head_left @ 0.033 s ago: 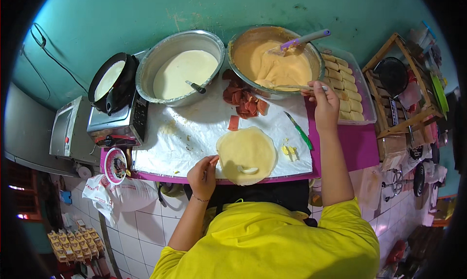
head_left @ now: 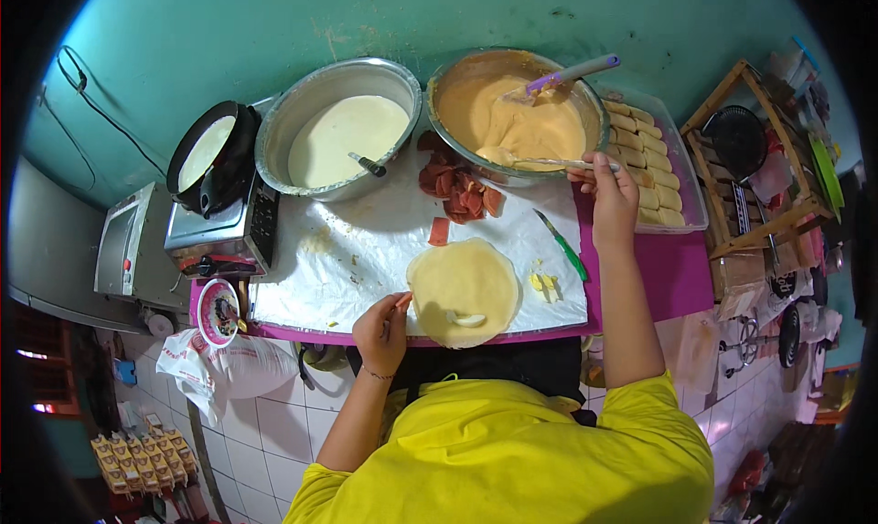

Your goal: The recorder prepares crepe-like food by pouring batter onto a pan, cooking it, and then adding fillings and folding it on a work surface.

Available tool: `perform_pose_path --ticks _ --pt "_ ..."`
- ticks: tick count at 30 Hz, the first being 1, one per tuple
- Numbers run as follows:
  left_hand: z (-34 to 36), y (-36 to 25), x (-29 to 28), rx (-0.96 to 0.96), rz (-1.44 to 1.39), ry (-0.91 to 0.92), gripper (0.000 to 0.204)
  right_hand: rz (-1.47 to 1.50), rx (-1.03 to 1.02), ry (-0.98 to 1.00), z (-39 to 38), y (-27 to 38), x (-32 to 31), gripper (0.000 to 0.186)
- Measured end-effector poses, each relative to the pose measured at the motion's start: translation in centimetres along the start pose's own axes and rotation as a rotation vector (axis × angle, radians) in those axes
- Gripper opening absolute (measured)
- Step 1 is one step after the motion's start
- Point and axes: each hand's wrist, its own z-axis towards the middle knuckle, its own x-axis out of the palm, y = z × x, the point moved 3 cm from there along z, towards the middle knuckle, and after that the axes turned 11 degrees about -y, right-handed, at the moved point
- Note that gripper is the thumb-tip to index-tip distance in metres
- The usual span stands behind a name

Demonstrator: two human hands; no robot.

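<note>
A round pale crepe (head_left: 465, 283) lies on the white covered table, a white sliver (head_left: 465, 319) near its lower edge. My left hand (head_left: 380, 334) pinches a small orange-pink piece at the crepe's left edge. My right hand (head_left: 608, 192) grips a metal spoon (head_left: 540, 163), whose head reaches into the basin of thick orange mixture (head_left: 506, 122). Dark red slices (head_left: 448, 186) are piled below that basin, with one square piece (head_left: 439, 231) above the crepe. A green-handled knife (head_left: 570, 254) and yellow pieces (head_left: 544, 283) lie right of the crepe.
A basin of cream batter (head_left: 329, 135) stands at the back, left of it a black pan (head_left: 213, 144) on a stove (head_left: 215, 240). A tray of rolls (head_left: 654, 163) sits at right beside a wooden rack (head_left: 759, 208). A bowl (head_left: 218, 309) is at the front left.
</note>
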Motion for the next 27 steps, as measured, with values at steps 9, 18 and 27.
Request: perform_pose_path --ticks 9,18,27 --pt "0.9 0.2 -0.5 -0.176 -0.032 -0.048 0.008 0.345 0.326 -0.111 -2.1 0.3 -1.9 0.029" --pt "3.3 -0.9 1.9 -0.349 -0.044 0.266 0.014 -0.108 0.177 0.134 -10.9 -0.6 -3.5 0.031" --pt "2.9 -4.6 4.2 0.199 0.095 0.448 0.015 -0.193 0.145 0.252 -13.8 -0.8 -3.4 0.031"
